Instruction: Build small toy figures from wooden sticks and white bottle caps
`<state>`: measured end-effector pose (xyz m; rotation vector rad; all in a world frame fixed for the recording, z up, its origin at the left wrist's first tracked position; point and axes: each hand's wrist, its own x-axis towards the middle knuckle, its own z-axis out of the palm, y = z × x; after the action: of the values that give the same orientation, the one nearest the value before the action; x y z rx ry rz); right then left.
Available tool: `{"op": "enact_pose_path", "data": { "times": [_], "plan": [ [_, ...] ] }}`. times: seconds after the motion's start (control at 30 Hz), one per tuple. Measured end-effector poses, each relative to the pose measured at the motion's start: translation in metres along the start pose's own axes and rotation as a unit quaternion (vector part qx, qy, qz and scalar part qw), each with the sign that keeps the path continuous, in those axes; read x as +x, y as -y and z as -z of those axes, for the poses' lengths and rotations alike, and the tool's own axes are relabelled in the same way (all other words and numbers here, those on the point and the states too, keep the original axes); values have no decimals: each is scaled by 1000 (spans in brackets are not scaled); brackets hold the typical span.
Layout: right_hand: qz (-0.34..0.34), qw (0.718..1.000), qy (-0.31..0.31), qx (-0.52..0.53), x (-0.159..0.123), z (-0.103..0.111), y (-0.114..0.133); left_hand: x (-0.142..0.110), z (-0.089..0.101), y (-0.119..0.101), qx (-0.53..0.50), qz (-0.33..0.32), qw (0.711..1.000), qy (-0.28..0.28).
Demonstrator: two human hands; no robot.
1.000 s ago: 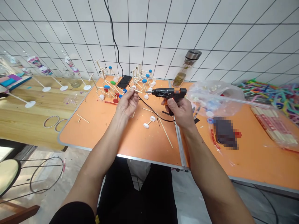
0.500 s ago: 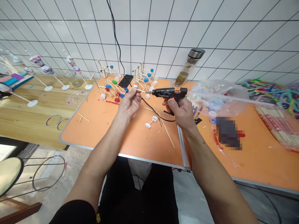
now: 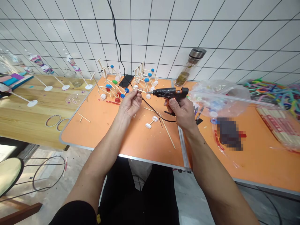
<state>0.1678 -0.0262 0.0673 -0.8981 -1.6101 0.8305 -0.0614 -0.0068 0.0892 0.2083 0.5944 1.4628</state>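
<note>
My right hand [image 3: 181,110] is wrapped round the grip of a black hot glue gun [image 3: 165,92], with a long clear glue stick [image 3: 225,97] reaching out of its back. My left hand [image 3: 130,103] pinches a short wooden stick [image 3: 141,91]; its end is at the gun's nozzle, and I cannot tell whether they touch. Below the hands, a small stick axle with a white cap wheel [image 3: 155,119] at each end lies on the orange table [image 3: 103,132]. Behind my left hand stand stick frames [image 3: 104,72] with blue, green, red and white caps.
A black phone [image 3: 126,81] lies among the frames, near a hanging black cord [image 3: 115,31]. A glass bottle [image 3: 184,76] stands by the wall. At right are a plastic bag of caps [image 3: 217,90], packed sticks [image 3: 276,123] and coloured pipe cleaners [image 3: 267,90]. Decorated stands [image 3: 48,88] are at left.
</note>
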Motion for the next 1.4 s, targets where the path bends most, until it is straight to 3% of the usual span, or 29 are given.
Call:
{"op": "enact_pose_path", "data": {
  "times": [1.4],
  "plan": [
    [-10, 1000, -1, 2, 1, 1, -2, 0, 1, 0, 2, 3, 1000, -1]
  ]
}}
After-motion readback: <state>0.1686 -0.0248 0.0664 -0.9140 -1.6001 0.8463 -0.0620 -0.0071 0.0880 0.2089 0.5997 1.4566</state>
